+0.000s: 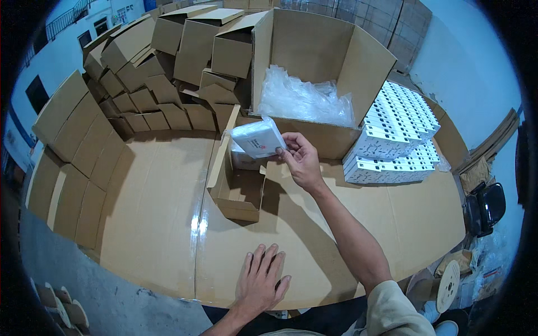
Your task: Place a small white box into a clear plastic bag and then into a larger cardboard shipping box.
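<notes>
- Head view showed the right hand [301, 159] pinching a white plastic-wrapped packet [259, 138] by its edge, held just above a small open carton [238, 187].
- Left hand [260, 280] lay flat and released, fingers spread, on the cardboard-covered worktop [151, 213] at 6 o'clock.
- Large open box [314, 61] with clear plastic bags [302, 101] stood at 12 o'clock.
- White stacked boxes [395, 134] sat at 2 o'clock.
- Folded cartons [145, 73] were piled at 10 o'clock.
</notes>
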Demonstrator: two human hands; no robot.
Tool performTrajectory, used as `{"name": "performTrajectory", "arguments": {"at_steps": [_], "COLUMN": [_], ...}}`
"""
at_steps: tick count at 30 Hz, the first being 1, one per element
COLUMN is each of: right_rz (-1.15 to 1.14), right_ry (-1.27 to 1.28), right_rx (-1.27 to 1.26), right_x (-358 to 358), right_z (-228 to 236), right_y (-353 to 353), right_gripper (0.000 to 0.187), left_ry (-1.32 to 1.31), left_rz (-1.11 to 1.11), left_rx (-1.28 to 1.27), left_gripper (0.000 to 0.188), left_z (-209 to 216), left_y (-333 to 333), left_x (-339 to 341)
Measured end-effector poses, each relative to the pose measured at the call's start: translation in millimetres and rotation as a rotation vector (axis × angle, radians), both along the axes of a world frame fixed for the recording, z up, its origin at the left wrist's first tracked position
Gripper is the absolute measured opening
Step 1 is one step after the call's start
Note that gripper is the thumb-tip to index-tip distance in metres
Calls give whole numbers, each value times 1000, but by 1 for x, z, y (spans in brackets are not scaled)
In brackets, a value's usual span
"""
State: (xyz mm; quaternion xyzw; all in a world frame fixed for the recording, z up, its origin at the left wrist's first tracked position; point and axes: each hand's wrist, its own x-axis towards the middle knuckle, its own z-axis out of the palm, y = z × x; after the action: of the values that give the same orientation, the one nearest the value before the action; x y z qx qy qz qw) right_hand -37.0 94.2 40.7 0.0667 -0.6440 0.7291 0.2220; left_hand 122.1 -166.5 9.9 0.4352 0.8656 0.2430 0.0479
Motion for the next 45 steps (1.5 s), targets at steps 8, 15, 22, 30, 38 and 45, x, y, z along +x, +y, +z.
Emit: {"name": "performTrajectory", "arguments": {"at_steps": [8, 15, 22, 30, 38, 45], "right_rz": [20, 19, -86, -122, -239, -314], "right_ry": [-66, -82, -38, 93, 29, -43], "right_rx": [78, 193, 745, 1100, 1152, 1183], "right_x": [-4, -6, -3, -13, -18, -27], "right_z": [-3, -8, 32, 32, 23, 19], "right_y": [15, 22, 8, -5, -17, -34], "right_gripper": [24, 23, 30, 25, 16, 14], "left_ry": [3, -14, -16, -5, 3, 9], "left_rz": [-8, -10, -4, -6, 1, 1], "left_rx": [30, 29, 39, 33, 37, 45], "left_gripper": [60, 60, 60, 59, 59, 59], "left_z": [0, -3, -1, -2, -5, -6], "left_y": [0, 1, 0, 0, 1, 2], "left_x": [-3, -3, -2, -3, -3, -2]}}
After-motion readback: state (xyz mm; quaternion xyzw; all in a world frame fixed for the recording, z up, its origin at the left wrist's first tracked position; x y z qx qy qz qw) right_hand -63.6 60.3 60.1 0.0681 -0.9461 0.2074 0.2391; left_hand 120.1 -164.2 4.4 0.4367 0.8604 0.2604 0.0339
